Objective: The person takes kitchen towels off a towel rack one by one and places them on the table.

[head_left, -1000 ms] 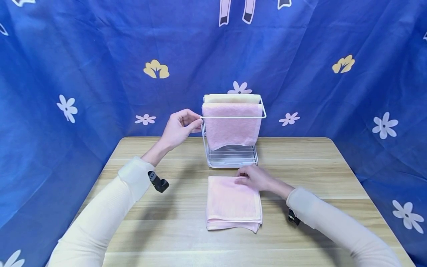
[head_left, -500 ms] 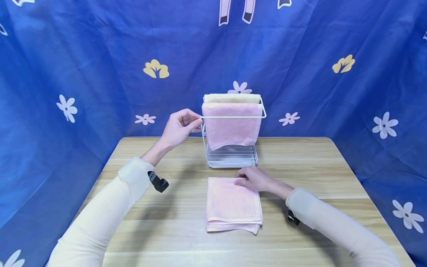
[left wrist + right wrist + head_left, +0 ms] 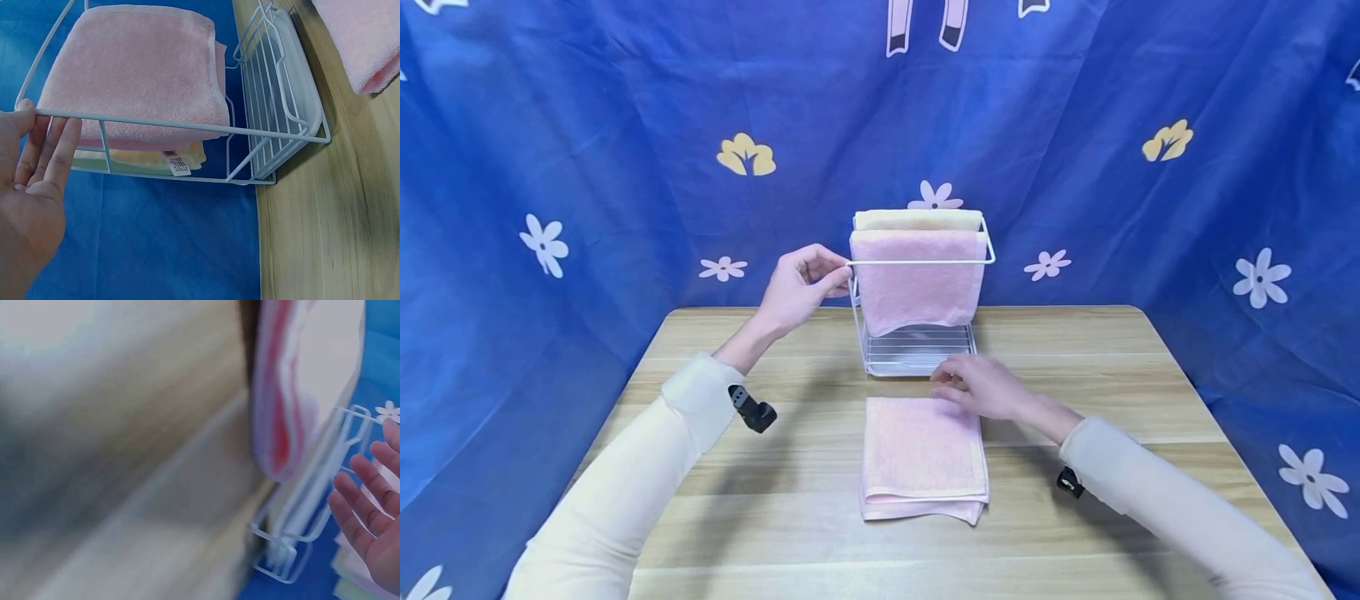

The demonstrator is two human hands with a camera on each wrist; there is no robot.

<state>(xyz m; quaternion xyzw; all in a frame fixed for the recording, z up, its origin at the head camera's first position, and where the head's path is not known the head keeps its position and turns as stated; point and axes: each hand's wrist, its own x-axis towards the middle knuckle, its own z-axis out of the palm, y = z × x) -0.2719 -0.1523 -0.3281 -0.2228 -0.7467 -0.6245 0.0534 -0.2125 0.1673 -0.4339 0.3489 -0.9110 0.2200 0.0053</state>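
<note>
A white wire rack (image 3: pixel 925 262) stands at the back of the table, with a pink towel (image 3: pixel 917 292) hanging in it and a cream towel (image 3: pixel 917 220) behind. My left hand (image 3: pixel 801 287) pinches the rack's upper front bar at its left end; the left wrist view shows the thumb and fingers meeting on that wire. Another pink towel (image 3: pixel 925 450) lies folded flat on the table in front of the rack. Just above its far right corner is my right hand (image 3: pixel 985 387), fingers spread and holding nothing in the right wrist view.
The wooden table (image 3: pixel 1075 367) reaches back to a blue patterned curtain (image 3: pixel 820 100). A shallow slatted tray (image 3: pixel 925 362) forms the rack's base. A pale tag (image 3: pixel 176 164) and a green edge (image 3: pixel 134 167) show beneath the towels in the left wrist view.
My right hand has let go of the folded pink towel's far edge and risen slightly toward the rack. The left hand keeps its pinch on the bar. The head view has shifted a little.
</note>
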